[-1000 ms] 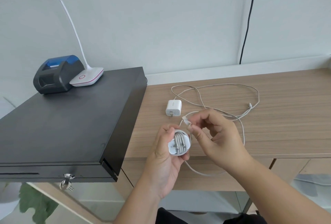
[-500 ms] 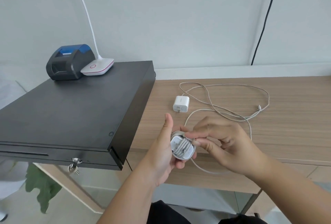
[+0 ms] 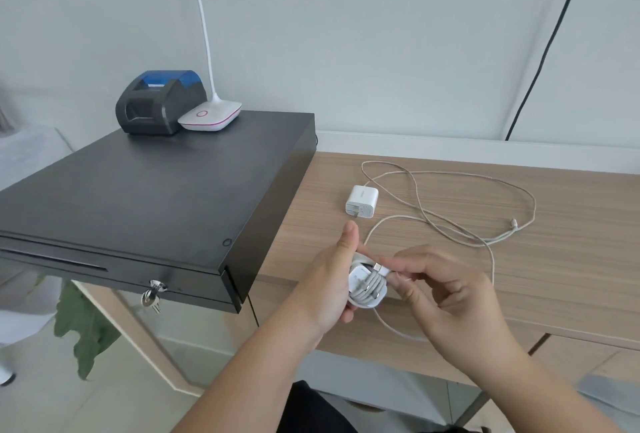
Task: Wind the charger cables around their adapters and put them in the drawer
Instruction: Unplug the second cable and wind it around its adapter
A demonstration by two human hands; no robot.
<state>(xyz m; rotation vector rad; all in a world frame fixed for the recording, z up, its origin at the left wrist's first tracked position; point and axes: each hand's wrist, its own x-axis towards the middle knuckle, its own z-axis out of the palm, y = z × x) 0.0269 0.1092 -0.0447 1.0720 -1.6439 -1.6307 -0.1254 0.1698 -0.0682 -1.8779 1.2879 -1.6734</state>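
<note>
Left hand (image 3: 329, 283) covers the back of the wound adapter (image 3: 367, 285) it grips; right hand's (image 3: 446, 297) curled fingers hide the cable end there. Beyond the grip, the lamp's (image 3: 209, 117) head runs off the top edge.

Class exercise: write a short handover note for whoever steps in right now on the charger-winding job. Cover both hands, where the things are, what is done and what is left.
Left hand grips the wound adapter.
Right hand pinches that cable's plug end against the coil.
Second adapter lies on the wooden desk, its cable loose beside it.
Black drawer is closed, key in the lock.
Done: first cable almost fully wound.
Left: tuck in the end, wind the second charger, open the drawer, put both inside.
</note>
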